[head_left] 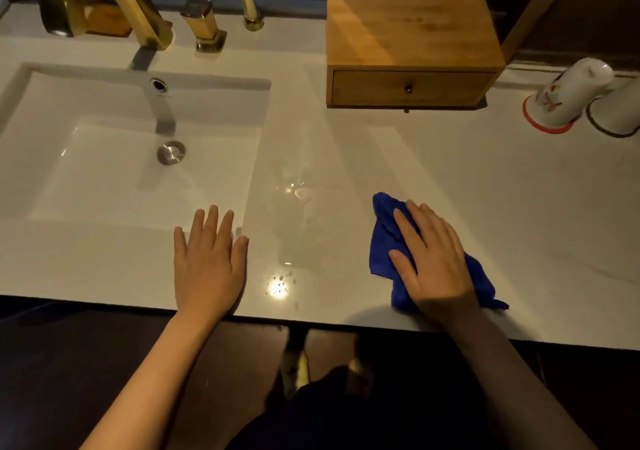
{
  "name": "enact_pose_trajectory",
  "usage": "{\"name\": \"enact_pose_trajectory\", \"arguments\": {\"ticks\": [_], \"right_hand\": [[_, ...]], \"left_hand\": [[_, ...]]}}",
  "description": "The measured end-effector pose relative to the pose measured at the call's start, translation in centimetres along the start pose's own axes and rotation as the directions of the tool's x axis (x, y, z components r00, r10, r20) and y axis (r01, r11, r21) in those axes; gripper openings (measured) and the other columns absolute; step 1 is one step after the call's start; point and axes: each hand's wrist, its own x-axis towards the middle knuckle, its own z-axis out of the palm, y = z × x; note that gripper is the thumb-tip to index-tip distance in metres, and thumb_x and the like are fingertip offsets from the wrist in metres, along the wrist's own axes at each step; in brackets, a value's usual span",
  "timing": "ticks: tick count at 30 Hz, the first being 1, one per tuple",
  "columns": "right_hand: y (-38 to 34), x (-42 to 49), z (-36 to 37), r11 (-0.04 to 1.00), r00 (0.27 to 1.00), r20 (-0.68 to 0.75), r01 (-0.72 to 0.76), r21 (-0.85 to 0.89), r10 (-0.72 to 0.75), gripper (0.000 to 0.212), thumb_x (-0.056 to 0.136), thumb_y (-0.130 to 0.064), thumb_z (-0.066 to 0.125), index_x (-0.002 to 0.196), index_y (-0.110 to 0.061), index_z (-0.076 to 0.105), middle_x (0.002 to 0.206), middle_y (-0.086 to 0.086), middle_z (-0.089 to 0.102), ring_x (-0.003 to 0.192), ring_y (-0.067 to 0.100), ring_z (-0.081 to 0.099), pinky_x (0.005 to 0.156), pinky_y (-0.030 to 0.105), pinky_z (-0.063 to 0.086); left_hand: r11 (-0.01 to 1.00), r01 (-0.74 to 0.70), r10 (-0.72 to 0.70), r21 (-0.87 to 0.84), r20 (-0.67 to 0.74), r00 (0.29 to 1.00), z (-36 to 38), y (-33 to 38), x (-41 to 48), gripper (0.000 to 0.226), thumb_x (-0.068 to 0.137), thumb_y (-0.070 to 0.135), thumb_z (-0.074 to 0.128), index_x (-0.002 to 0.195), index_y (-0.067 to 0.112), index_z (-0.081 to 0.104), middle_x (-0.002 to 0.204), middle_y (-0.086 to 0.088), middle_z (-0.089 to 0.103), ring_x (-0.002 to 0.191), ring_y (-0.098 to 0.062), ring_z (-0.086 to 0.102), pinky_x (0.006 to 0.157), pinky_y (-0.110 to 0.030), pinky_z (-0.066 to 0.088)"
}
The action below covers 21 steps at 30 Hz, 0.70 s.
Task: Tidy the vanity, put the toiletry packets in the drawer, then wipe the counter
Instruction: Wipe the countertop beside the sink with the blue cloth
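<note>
My right hand (pixel 431 259) presses flat on a blue cloth (pixel 382 241) lying on the white counter (pixel 485 186) near its front edge. My left hand (pixel 207 259) rests flat, fingers apart, on the counter rim at the sink's front right corner, holding nothing. A wooden drawer box (pixel 412 37) stands at the back of the counter; its drawer (pixel 408 87) is closed. Water drops and wet streaks (pixel 298 193) glisten between my two hands. No toiletry packets are in sight.
A white sink (pixel 138 158) with a gold faucet (pixel 104 2) fills the left side. Two upside-down cups (pixel 568 96) stand at the right edge. An amber block (pixel 107 21) sits behind the faucet. Dark cabinet fronts lie below the counter edge.
</note>
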Motion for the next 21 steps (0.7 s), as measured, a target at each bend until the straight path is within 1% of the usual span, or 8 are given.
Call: {"name": "enact_pose_trajectory", "arguments": {"ticks": [2, 3, 4, 6, 8, 12, 18, 21], "right_hand": [[1.2, 0.4, -0.9, 0.994, 0.997, 0.073, 0.031, 0.104, -0.039, 0.060, 0.090, -0.044, 0.030, 0.143, -0.018, 0.033, 0.152, -0.005, 0.024, 0.139, 0.005, 0.018, 0.113, 0.013, 0.005], [1.6, 0.6, -1.2, 0.990, 0.996, 0.073, 0.048, 0.133, -0.058, 0.059, 0.089, -0.044, 0.033, 0.142, -0.017, 0.036, 0.150, -0.006, 0.027, 0.138, 0.005, 0.022, 0.113, 0.011, 0.007], [1.9, 0.7, -1.3, 0.989, 0.995, 0.053, 0.072, 0.125, -0.079, 0.058, 0.089, -0.043, 0.037, 0.140, -0.015, 0.040, 0.149, -0.002, 0.032, 0.137, 0.009, 0.028, 0.114, 0.015, 0.013], [2.2, 0.9, -0.6, 0.990, 0.990, -0.011, 0.139, -0.010, -0.139, 0.055, 0.090, -0.038, 0.044, 0.137, -0.009, 0.044, 0.146, 0.009, 0.040, 0.134, 0.022, 0.039, 0.113, 0.029, 0.027], [2.1, 1.2, 0.3, 0.985, 0.989, -0.045, 0.135, -0.111, -0.140, 0.055, 0.090, -0.035, 0.045, 0.136, -0.005, 0.044, 0.144, 0.016, 0.042, 0.131, 0.030, 0.043, 0.110, 0.041, 0.034], [0.9, 2.0, 0.9, 0.987, 0.994, -0.106, -0.009, -0.160, -0.008, 0.054, 0.090, -0.030, 0.040, 0.137, -0.002, 0.042, 0.143, 0.021, 0.042, 0.130, 0.038, 0.043, 0.108, 0.050, 0.034], [-1.0, 4.6, 2.3, 0.937, 0.956, -0.181, -0.267, -0.223, 0.230, 0.053, 0.095, -0.028, 0.032, 0.137, 0.004, 0.038, 0.142, 0.026, 0.041, 0.130, 0.040, 0.042, 0.108, 0.051, 0.033], [-1.6, 6.0, 3.1, 0.919, 0.935, -0.195, -0.336, -0.206, 0.298, 0.053, 0.096, -0.028, 0.033, 0.137, 0.005, 0.038, 0.142, 0.026, 0.040, 0.130, 0.039, 0.041, 0.108, 0.050, 0.033]], "left_hand": [[1.000, -0.002, 0.002, 0.010, -0.005, 1.000, 0.1, 0.1, 0.0, 0.068, 0.092, 0.047, 0.008, 0.142, 0.011, 0.035, 0.153, -0.011, 0.030, 0.144, -0.027, 0.018, 0.116, -0.049, 0.008], [1.000, 0.004, -0.004, 0.009, -0.002, 1.000, 0.2, 0.1, 0.0, 0.067, 0.092, 0.047, 0.008, 0.143, 0.012, 0.034, 0.153, -0.011, 0.029, 0.145, -0.026, 0.017, 0.116, -0.049, 0.007], [1.000, 0.009, -0.009, 0.007, 0.002, 1.000, 0.2, 0.1, 0.0, 0.067, 0.092, 0.047, 0.008, 0.143, 0.012, 0.032, 0.154, -0.010, 0.028, 0.145, -0.025, 0.015, 0.117, -0.048, 0.006], [1.000, 0.013, -0.013, 0.012, 0.005, 1.000, 0.2, 0.1, 0.1, 0.066, 0.093, 0.047, 0.008, 0.144, 0.013, 0.031, 0.155, -0.009, 0.026, 0.145, -0.024, 0.014, 0.117, -0.047, 0.005], [1.000, 0.015, -0.016, 0.016, 0.013, 1.000, 0.2, 0.2, 0.1, 0.065, 0.093, 0.047, 0.009, 0.145, 0.013, 0.030, 0.155, -0.009, 0.026, 0.145, -0.024, 0.013, 0.117, -0.046, 0.004], [1.000, 0.021, -0.022, 0.012, 0.017, 1.000, 0.1, 0.3, 0.0, 0.063, 0.094, 0.045, 0.011, 0.145, 0.013, 0.029, 0.155, -0.009, 0.026, 0.145, -0.024, 0.013, 0.117, -0.047, 0.004], [0.999, 0.031, -0.031, 0.020, 0.029, 0.999, 0.1, 0.3, 0.1, 0.062, 0.094, 0.045, 0.012, 0.145, 0.013, 0.028, 0.155, -0.009, 0.025, 0.145, -0.022, 0.011, 0.117, -0.046, 0.002], [0.999, 0.036, -0.037, 0.023, 0.036, 0.999, 0.1, 0.3, 0.1, 0.063, 0.094, 0.045, 0.011, 0.145, 0.013, 0.027, 0.155, -0.008, 0.023, 0.145, -0.020, 0.008, 0.117, -0.045, 0.001]]}}
